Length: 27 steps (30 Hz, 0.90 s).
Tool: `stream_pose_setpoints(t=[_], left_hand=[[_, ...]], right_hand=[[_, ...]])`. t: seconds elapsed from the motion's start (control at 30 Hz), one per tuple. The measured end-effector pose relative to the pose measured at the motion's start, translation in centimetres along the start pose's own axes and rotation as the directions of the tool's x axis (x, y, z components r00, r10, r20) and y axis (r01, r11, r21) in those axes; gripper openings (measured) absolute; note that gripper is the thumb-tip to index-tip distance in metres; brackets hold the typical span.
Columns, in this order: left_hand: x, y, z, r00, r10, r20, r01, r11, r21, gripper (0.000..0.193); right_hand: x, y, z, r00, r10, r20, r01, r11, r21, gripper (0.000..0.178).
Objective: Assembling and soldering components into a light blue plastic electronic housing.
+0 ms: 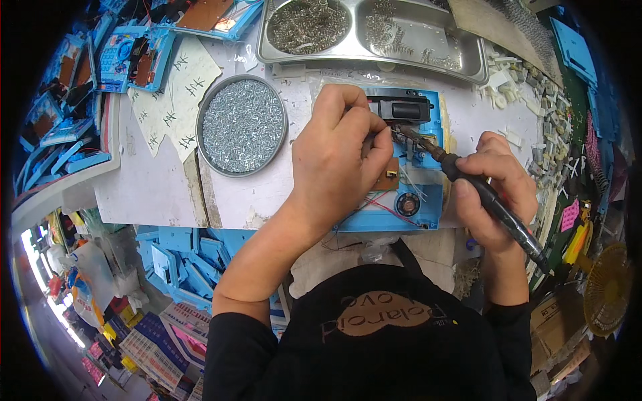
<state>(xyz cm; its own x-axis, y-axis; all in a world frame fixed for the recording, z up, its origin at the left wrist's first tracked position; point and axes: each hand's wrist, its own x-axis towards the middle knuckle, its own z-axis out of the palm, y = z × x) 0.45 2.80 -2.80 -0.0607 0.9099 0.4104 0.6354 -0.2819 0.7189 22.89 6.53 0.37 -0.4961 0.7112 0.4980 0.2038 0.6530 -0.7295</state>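
Note:
My right hand (498,180) grips the black handle of a soldering iron (491,200), its tip pointing left over an open blue plastic casing (433,212). Beside that tip, my left hand (338,150) is pinched closed, fingertips together over the casing; what they hold is hidden. A black rectangular part (406,109) sits in the casing's upper end. Lower down are a small brown circuit board (389,179), thin red, green and white wires, and a round black speaker (408,204). My left hand covers the casing's left side.
Left of my hand stands a round dish (200,137) full of small metal screws or pins. Behind the casing is a metal tray (428,65) with springs. Blue casings (127,60) pile at left; small white and grey parts (515,87) lie at right, with a yellow fan (607,289) below.

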Motion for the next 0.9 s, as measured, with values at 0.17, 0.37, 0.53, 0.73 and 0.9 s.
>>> stream_pose_setpoints(t=[0.17,0.37,0.53,0.73,0.9], left_hand=[[-0.13,0.12,0.15,0.999,0.030,-0.010,-0.029,0.998,0.049,0.013],[-0.07,0.21,0.20,1.000,0.027,-0.010,-0.026,0.998,0.056,0.012],[-0.14,0.21,0.22,1.000,0.027,-0.013,-0.026,0.997,0.069,0.012],[-0.02,-0.07,0.32,0.994,0.101,-0.038,-0.097,0.990,0.103,0.014],[-0.16,0.28,0.26,1.000,0.020,-0.018,-0.019,0.998,0.060,0.013]], right_hand=[[-0.18,0.31,-0.03,1.000,0.004,-0.007,-0.003,1.000,0.021,0.024],[-0.34,-0.24,-0.61,1.000,0.013,0.004,-0.013,0.999,0.041,0.024],[-0.72,-0.15,-0.76,1.000,-0.016,0.001,0.016,0.999,0.044,0.024],[-0.65,-0.04,-0.83,0.999,-0.041,0.001,0.041,0.999,0.033,0.024],[-0.69,-0.15,-0.98,1.000,-0.025,-0.006,0.025,0.999,0.032,0.024]])
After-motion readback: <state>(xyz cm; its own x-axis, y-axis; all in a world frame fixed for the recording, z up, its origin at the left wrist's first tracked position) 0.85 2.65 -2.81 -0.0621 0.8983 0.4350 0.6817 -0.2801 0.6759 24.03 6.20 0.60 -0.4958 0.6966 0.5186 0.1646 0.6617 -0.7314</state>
